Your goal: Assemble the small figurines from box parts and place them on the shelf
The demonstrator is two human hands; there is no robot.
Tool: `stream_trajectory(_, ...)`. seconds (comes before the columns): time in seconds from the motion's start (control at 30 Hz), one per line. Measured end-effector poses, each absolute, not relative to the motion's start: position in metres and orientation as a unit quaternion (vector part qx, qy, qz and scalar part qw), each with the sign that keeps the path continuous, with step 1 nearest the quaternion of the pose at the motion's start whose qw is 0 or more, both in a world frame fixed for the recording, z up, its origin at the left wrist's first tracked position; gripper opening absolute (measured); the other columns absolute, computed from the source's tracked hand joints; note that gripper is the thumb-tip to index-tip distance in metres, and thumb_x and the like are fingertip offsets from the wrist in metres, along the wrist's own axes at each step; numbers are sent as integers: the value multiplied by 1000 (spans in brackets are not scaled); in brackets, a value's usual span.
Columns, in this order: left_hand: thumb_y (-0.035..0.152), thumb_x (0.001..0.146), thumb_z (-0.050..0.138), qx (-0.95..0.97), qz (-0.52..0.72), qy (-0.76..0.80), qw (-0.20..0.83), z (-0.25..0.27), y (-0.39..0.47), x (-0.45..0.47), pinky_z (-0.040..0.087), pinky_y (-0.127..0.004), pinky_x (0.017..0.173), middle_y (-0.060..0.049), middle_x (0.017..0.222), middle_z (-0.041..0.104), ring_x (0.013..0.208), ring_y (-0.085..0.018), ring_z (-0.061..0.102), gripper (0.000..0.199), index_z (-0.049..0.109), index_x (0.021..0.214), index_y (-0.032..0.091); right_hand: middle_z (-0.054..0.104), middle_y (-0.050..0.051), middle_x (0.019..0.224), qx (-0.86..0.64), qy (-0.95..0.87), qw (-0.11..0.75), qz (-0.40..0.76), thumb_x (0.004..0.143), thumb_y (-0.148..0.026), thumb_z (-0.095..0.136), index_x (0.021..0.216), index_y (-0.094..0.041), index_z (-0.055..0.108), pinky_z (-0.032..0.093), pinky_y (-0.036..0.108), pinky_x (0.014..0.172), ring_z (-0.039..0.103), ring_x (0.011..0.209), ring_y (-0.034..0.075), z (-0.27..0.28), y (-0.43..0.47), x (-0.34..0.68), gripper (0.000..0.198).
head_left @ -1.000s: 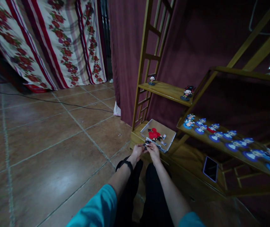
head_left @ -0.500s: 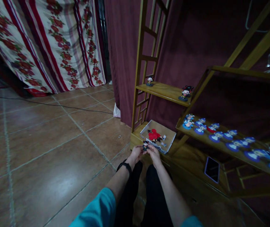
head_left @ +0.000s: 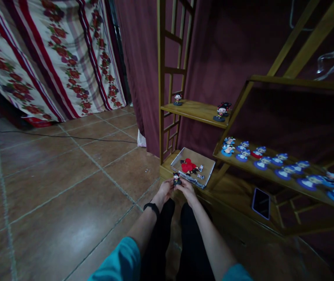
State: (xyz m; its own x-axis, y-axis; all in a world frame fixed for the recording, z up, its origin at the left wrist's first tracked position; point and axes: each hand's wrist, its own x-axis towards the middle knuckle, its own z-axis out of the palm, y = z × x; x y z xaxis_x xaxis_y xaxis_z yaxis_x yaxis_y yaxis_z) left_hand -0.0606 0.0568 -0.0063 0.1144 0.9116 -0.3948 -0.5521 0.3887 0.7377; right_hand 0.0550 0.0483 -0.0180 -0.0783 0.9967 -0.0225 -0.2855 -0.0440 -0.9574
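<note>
A small black-haired figurine (head_left: 176, 178) with a dark round base is held upright between both hands, just in front of a shallow cardboard box. My left hand (head_left: 165, 189) grips it from the left, and my right hand (head_left: 186, 188) from the right, with the fingers of both closed at its base. Inside the open box (head_left: 208, 180) lie red, black and white figurine pieces (head_left: 188, 167). Two similar figurines stand on the small shelf above: one figurine (head_left: 177, 99) at its left end, another figurine (head_left: 222, 112) at its right.
To the right, a longer wooden shelf (head_left: 234, 160) carries several blue-and-white figurines (head_left: 262, 162). A phone (head_left: 261, 203) lies on the lower board. A black cable (head_left: 96, 139) crosses the tiled floor (head_left: 67, 199). Patterned cloth (head_left: 76, 58) hangs at the back left.
The view has shifted slightly, so the shelves sit a little further left. Both hands still hold the figurine in front of the box; it now faces the camera a bit more clearly.
</note>
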Motion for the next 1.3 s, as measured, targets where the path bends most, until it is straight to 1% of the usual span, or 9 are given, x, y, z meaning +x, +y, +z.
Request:
stream_trajectory(0.13, 7, 74, 52, 230, 495, 397, 738, -6, 56, -64, 49, -25, 65, -11, 81, 66, 68, -13, 61, 18, 63, 88, 9, 67, 2, 94, -412, -433, 545, 588, 56, -30, 69, 96, -23, 64, 41, 38, 87, 59, 90, 23, -15, 48, 58, 41)
stream_trajectory(0.23, 3, 71, 55, 248, 487, 358, 757, -5, 55, -66, 49, -27, 73, -11, 89, 65, 75, -14, 62, 23, 63, 92, 9, 66, 2, 98, -406, -429, 548, 593, 58, -31, 67, 99, -24, 63, 41, 38, 88, 58, 94, 23, -14, 47, 60, 42)
stream_trajectory(0.33, -1, 68, 57, 259, 485, 329, 768, -5, 55, -67, 48, -27, 79, -11, 95, 65, 82, -15, 61, 29, 63, 94, 11, 65, 2, 102, -410, -418, 551, 595, 58, -32, 68, 101, -26, 62, 42, 37, 85, 56, 98, 23, -14, 47, 61, 45)
stream_trajectory(0.43, -2, 68, 56, 259, 491, 321, 768, -5, 55, -68, 47, -27, 82, -10, 97, 64, 84, -14, 61, 31, 63, 95, 11, 64, 3, 104, -413, -411, 552, 596, 58, -34, 68, 103, -25, 61, 44, 36, 81, 56, 99, 24, -15, 47, 62, 47)
stream_trajectory(0.63, 0, 71, 55, 269, 471, 305, 783, -6, 54, -71, 47, -26, 81, -10, 94, 64, 80, -12, 61, 32, 61, 100, 11, 64, 5, 103, -401, -385, 558, 615, 61, -40, 66, 105, -24, 60, 45, 34, 77, 58, 92, 22, -13, 44, 64, 47)
stream_trajectory(0.83, 0, 71, 54, 274, 467, 312, 781, -3, 50, -72, 48, -25, 79, -8, 89, 64, 78, -11, 61, 31, 60, 99, 11, 63, 5, 103, -378, -382, 572, 620, 61, -37, 67, 103, -24, 60, 44, 33, 78, 57, 93, 21, -6, 37, 65, 44)
stream_trajectory(0.93, 2, 70, 56, 278, 470, 313, 777, -1, 48, -71, 48, -26, 81, -9, 91, 64, 78, -11, 61, 31, 60, 100, 11, 63, 5, 103, -376, -370, 576, 624, 60, -37, 67, 101, -23, 60, 44, 32, 77, 58, 92, 21, -4, 35, 65, 44)
stream_trajectory(1.1, 3, 68, 60, 284, 472, 317, 772, 4, 46, -70, 46, -28, 85, -10, 98, 62, 83, -13, 61, 34, 59, 101, 12, 63, 5, 104, -387, -357, 575, 626, 59, -39, 68, 101, -23, 61, 45, 31, 74, 58, 89, 20, -1, 34, 66, 45)
stream_trajectory(1.3, 3, 67, 62, 296, 468, 306, 774, 6, 45, -70, 46, -25, 83, -8, 98, 63, 83, -12, 60, 34, 61, 99, 12, 64, 4, 101, -372, -368, 569, 634, 62, -37, 67, 100, -23, 61, 44, 30, 76, 58, 90, 19, -2, 35, 69, 41)
